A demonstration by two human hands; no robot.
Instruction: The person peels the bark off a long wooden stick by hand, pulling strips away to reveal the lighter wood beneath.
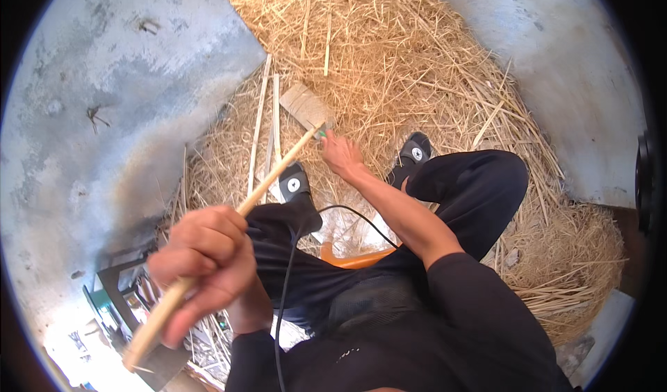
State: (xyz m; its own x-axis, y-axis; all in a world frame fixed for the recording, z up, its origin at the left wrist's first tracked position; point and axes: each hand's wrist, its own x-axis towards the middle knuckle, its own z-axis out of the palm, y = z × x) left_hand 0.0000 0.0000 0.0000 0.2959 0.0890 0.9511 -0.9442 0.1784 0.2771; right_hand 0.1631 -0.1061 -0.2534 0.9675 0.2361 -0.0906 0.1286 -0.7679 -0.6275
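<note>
My left hand is closed around a long pale wooden stick, bamboo-like, raised close to the camera at the lower left. The stick slants away to the upper right, and its far tip reaches my right hand. Those right fingers are closed on a small tool with a green part; most of it is hidden, so its exact kind does not show. Just beyond lies a flat wooden block on the shavings, with the stick's tip over its near end.
Straw-like shavings cover the ground ahead. Long pale strips lie left of the block. Grey-blue walls or panels stand on both sides. My feet in dark slippers flank the work spot; a black cable crosses my lap above an orange seat edge.
</note>
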